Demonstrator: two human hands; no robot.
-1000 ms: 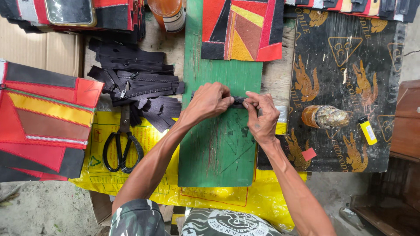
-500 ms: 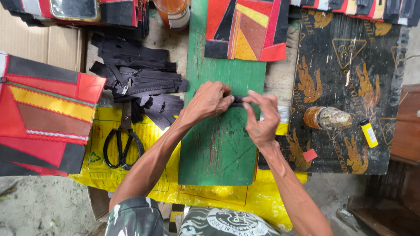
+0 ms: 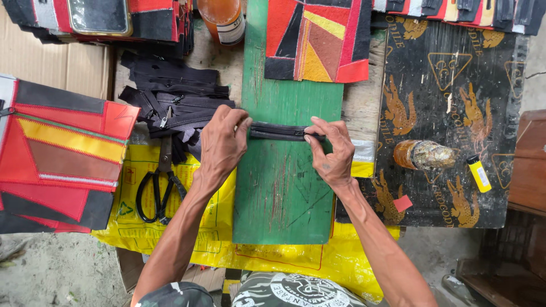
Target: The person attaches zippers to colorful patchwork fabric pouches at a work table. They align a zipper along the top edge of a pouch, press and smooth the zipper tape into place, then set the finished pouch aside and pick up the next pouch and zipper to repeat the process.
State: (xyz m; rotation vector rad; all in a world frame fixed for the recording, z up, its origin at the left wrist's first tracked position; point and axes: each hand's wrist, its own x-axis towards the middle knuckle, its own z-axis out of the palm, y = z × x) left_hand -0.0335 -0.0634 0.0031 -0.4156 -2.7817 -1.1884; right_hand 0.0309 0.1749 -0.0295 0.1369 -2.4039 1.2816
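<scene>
Hands now wider apart, black zipper (image 3: 280, 132) stretched between left grip (image 3: 223, 143) and right grip (image 3: 331, 152).

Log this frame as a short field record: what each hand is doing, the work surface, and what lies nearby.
left hand: pinches left end of black zipper
right hand: pinches zipper's right end
surface: green board over yellow sheet
left of board: pile of black zippers, scissors, red patchwork pouch
right of board: black printed mat with yellow lighter
top: orange bottle
</scene>
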